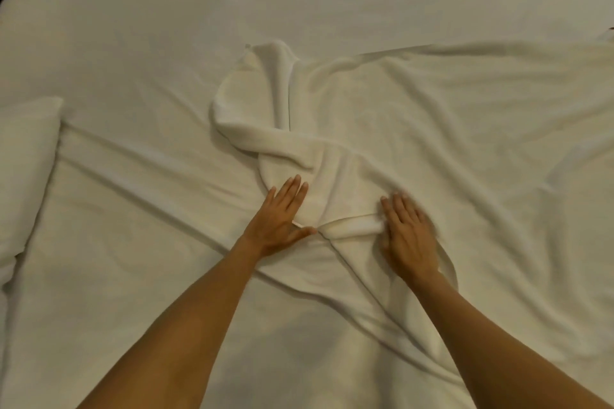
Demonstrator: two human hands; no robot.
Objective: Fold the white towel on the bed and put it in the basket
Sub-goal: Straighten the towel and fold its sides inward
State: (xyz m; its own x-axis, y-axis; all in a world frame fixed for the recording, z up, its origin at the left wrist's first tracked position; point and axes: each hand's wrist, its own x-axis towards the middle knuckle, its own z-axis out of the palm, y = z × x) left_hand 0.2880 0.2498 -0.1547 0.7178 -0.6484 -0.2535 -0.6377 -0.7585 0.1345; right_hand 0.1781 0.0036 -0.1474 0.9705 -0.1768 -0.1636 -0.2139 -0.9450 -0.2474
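The white towel [332, 156] lies twisted mid-bed on the wrinkled bed sheet [133, 242]. The left hand [279, 219] presses flat, fingers together, on its near-left edge; the right hand [408, 236], flat and blurred, presses its near fold. Open sheet stretches beyond; a pillow [23, 169] lies far left

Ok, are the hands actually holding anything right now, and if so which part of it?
Nothing is gripped. The left hand lies flat, open, on the near edge of the white towel; the right hand, blurred, presses on its rolled near end.
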